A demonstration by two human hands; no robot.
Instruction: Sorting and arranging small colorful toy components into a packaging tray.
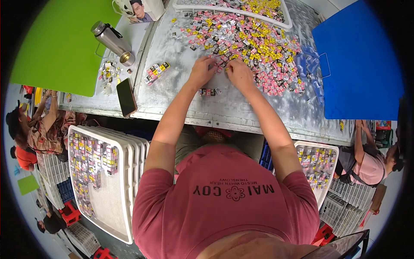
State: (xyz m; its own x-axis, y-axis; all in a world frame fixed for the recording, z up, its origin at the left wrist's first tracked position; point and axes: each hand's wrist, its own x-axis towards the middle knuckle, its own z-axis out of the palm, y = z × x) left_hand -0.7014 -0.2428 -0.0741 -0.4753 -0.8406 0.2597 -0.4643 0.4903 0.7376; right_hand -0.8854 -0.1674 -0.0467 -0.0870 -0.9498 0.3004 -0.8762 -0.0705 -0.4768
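Note:
My left hand (202,72) is curled at the near edge of a wide heap of tiny printed blocks (263,56) in pink, yellow, black and white. Its fingertips touch pink blocks (219,64), and what they pinch is too small to make out. Facing it, my right hand (240,74) has its fingers drawn together, with a small yellow block (227,70) at the tips. A short row of blocks (208,92) lies on the metal tabletop (172,101) below my hands. Further left sits a tight cluster of blocks (156,73).
A white tray (288,26) of blocks stands at the far edge. Left are a steel flask (111,41), a phone (126,97) and a green board (64,47). Clear blue plastic pieces (311,62) lie beside a blue board (362,64). Stacked trays (125,207) flank me; people work on both sides.

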